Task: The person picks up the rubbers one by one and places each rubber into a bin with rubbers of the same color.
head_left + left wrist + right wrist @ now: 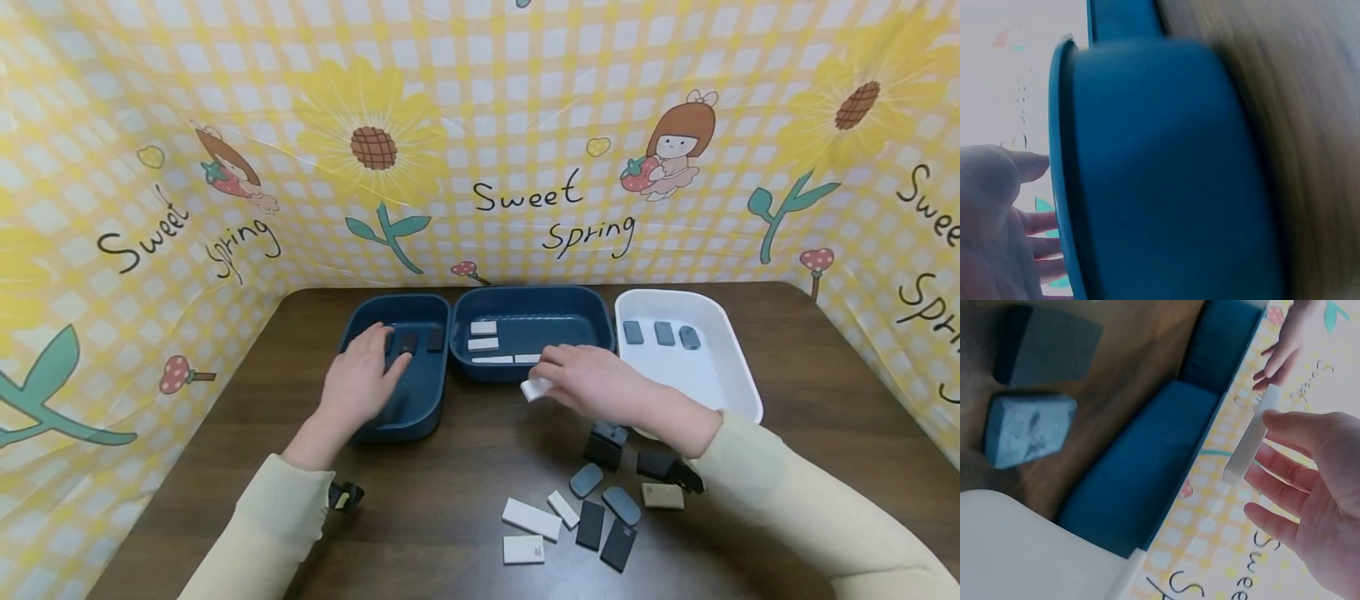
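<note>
My right hand [596, 382] pinches a white rectangular block [1250, 437] between thumb and fingers, just in front of the middle navy tray [540, 373]. In that tray lie several white blocks [483, 343]. Over the left navy tray [408, 429] is my left hand [358, 379], its thumb apart from the fingers and nothing seen gripped. Dark blocks [435, 341] lie in a row beside its fingertips. The left wrist view shows the left hand [994, 219] partly hidden behind the tray's wall.
At right stands a white tray [738, 367] with blue-grey blocks [664, 333] inside. Loose white, black, blue-grey and beige blocks lie in front, among them a white one [531, 518], a black one [618, 545] and a beige one [663, 497]. A patterned cloth [525, 150] hangs behind the table.
</note>
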